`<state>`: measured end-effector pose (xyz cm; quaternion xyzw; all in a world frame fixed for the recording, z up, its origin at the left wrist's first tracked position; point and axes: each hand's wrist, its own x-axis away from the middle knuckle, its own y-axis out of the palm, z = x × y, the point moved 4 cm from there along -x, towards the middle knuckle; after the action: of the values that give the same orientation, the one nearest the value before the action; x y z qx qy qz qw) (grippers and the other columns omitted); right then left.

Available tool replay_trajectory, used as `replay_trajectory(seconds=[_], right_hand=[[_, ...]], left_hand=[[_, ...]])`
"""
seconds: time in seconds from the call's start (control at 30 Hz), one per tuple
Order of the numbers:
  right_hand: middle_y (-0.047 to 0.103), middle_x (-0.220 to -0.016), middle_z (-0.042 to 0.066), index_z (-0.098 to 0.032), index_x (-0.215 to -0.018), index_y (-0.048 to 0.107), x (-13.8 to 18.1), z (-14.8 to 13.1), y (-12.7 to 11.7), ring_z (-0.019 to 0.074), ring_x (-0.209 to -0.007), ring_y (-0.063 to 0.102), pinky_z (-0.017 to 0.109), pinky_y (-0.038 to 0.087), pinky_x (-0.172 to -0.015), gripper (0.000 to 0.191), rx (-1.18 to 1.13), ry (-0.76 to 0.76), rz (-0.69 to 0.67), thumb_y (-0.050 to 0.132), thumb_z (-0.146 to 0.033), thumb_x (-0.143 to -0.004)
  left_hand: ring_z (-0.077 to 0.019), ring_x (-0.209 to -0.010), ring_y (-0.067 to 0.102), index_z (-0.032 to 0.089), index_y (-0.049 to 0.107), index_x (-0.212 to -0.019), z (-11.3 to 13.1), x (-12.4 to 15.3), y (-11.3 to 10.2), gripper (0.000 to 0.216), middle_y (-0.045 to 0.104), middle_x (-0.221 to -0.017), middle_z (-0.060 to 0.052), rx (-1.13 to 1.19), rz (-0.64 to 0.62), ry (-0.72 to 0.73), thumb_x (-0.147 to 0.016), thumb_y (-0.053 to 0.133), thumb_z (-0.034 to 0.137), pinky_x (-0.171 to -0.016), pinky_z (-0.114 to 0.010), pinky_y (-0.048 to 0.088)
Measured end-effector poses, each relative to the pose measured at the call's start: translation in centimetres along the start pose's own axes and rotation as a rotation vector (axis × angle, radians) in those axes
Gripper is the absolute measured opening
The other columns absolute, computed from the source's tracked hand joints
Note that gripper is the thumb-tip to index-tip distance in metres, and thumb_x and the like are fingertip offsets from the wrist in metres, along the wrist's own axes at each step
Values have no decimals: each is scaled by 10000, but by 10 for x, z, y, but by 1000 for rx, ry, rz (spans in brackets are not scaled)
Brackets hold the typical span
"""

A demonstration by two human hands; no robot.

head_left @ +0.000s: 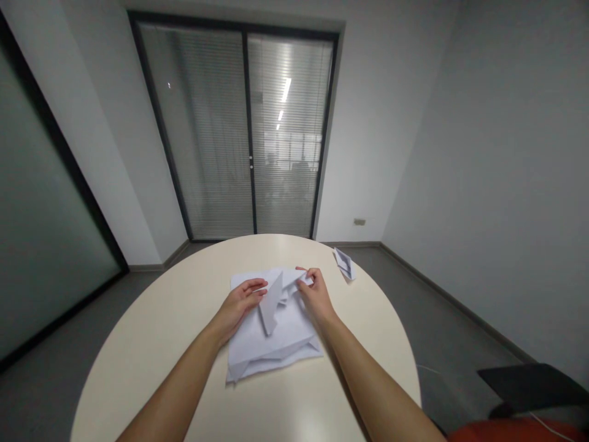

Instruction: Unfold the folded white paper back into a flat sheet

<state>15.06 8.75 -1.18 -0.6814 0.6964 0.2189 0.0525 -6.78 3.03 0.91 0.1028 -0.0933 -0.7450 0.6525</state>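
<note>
A folded piece of white paper (pixel 271 305), with a pointed flap standing up, is above a stack of white paper sheets (pixel 285 334) on the round table. My right hand (pixel 316 294) pinches the right corner of the folded paper between thumb and fingers. At its left edge is my left hand (pixel 243 301), fingers stretched out and slightly apart, with the tips close to or touching the flap. Whether those fingertips press on the paper is hard to make out. The near edge of the stack is creased and lifted in places.
Another folded white paper piece (pixel 345 264) lies by the far right rim of the cream round table (pixel 161 344). At the lower right are a dark flat chair part (pixel 534 385) and something red (pixel 506 431). Glass panels with blinds (pixel 207 135) stand beyond the table.
</note>
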Motion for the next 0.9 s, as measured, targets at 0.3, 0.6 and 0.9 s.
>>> replay_trajectory(seconds=[0.3,0.6,0.9], right_hand=[[684,-882,27,-224,-868,548,0,-13,-1,232,-896,641,350,488,-835,215,195,-110,28,700,-280,-727],[681,-935,37,-223,-974,584,2,-18,1,223,-879,644,343,510,-801,311,157,-99,23,720,-258,-696],[726,-1170,79,-287,-1188,523,6,-19,11,235,-1170,649,405,508,-965,569,-81,28,-287,714,-155,-669]], left_hand=[[-325,-1292,538,200,541,-1341,1,6,22,791,485,-1495,-177,-405,-19,112,-643,849,410,-1062,-445,443],[-268,-1172,621,192,582,-1324,-7,8,29,548,621,-1373,-126,-713,175,265,-778,601,233,-1045,-409,451],[-298,-982,699,161,726,-982,0,-7,-10,384,771,-1003,-105,-330,280,98,-716,586,400,-865,-392,527]])
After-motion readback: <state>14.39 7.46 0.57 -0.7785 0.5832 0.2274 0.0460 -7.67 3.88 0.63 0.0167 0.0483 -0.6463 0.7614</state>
